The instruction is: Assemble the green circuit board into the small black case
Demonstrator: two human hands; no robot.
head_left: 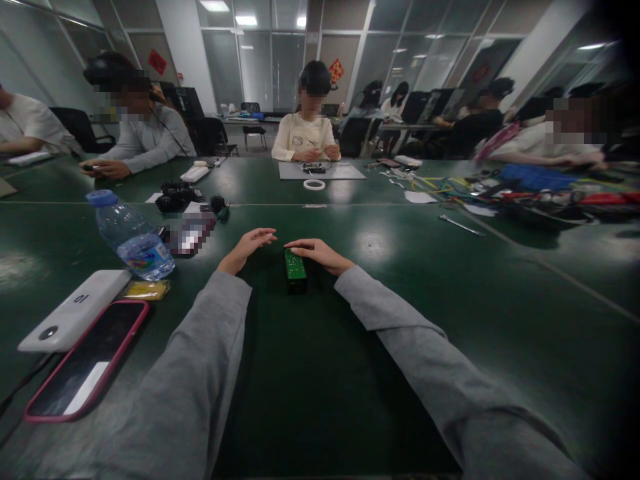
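A green circuit board [295, 265] with small solder points tops a dark block that rests on the green table in front of me. My right hand [320, 253] holds it from the right, with the thumb over its top and the fingers at its far end. On the other side, my left hand [249, 248] hovers to the left of the board, apart from it. Its fingers are stretched out and nothing is in them. The underside of the block is hidden.
To the left are a water bottle [137, 240], a white power bank [75, 312], a red-cased phone [90, 360] and a small yellow packet [147, 290]. A tape roll [314, 185] lies ahead, a wrench [461, 225] and tangled cables [450, 185] to the right. Several people sit around.
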